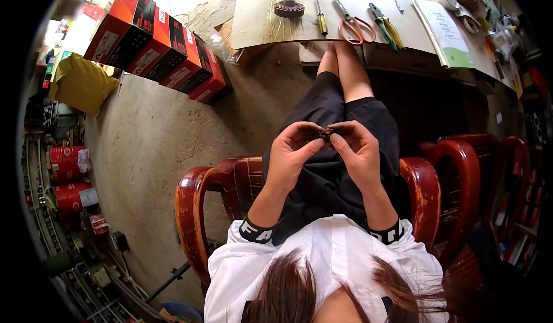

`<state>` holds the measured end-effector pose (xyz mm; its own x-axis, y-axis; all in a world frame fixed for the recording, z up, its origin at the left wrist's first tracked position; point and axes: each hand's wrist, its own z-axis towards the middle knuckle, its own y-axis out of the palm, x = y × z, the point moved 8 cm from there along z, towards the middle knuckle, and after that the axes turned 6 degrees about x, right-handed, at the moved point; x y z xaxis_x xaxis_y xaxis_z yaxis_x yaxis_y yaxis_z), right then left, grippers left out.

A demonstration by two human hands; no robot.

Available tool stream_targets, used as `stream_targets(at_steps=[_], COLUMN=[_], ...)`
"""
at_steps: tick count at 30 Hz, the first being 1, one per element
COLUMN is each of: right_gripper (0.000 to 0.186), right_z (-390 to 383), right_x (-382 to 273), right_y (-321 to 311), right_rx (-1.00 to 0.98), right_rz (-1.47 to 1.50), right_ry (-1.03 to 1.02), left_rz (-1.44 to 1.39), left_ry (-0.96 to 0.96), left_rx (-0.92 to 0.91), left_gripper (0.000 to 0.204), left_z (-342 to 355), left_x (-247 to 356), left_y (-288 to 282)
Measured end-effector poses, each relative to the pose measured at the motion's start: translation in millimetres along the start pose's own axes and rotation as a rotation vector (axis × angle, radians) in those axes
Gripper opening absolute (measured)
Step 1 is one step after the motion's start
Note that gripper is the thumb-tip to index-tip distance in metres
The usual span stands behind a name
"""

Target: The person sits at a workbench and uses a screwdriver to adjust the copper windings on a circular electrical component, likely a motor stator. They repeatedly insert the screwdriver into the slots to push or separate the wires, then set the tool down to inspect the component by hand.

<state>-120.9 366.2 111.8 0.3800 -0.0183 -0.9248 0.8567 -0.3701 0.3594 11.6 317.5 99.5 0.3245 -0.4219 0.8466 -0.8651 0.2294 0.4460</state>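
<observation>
Pinching a small dark part [326, 132] between both hands over the lap, the person does best to keep it close and grip it lightly, so nothing drops to the floor. The left hand [292, 153] curls nearly closed, thumb and fingertips on the part. The right hand [358, 152] mirrors it from the other side. It may be a small gear; too tiny to tell.

Orange-handled scissors [356, 26] beside a screwdriver [321, 18]

Bare concrete floor [155, 144], red chairs [193, 208]
</observation>
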Motion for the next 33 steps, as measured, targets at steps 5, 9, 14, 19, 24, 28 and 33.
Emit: stream_targets(at_steps=[5,9,14,19,24,28,33], right_gripper=[0.014,0.015,0.014,0.013,0.013,0.013,0.013], right_z=[-2,-5,-5,-7,-8,-10,-9], right_x=[-4,-9,-12,-13,-17,-21,-18], right_y=[1,5,8,6,7,8,6], right_rx=[0.017,-0.016,-0.039,-0.034,-0.012,-0.006,0.009], right_rz=[-0.031,-0.045,-0.043,-0.068,-0.048,-0.075,-0.075], right_ry=[-0.021,-0.052,-0.063,-0.116,-0.162,-0.203,-0.194], left_rz=[0.083,0.194,0.303,0.28,0.15,0.099,0.022], left_ry=[0.086,0.238,0.384,0.354,0.282,0.225,0.128], left_rx=[0.031,0.033,0.01,0.005,0.008,-0.007,-0.021], left_gripper=[0.024,0.023,0.023,0.022,0.018,0.017,0.021], left_z=[-6,-12,-16,-19,-17,-16,-14], left_x=[9,19,30,33,26,25,21], left_y=[4,6,9,15,11,10,11])
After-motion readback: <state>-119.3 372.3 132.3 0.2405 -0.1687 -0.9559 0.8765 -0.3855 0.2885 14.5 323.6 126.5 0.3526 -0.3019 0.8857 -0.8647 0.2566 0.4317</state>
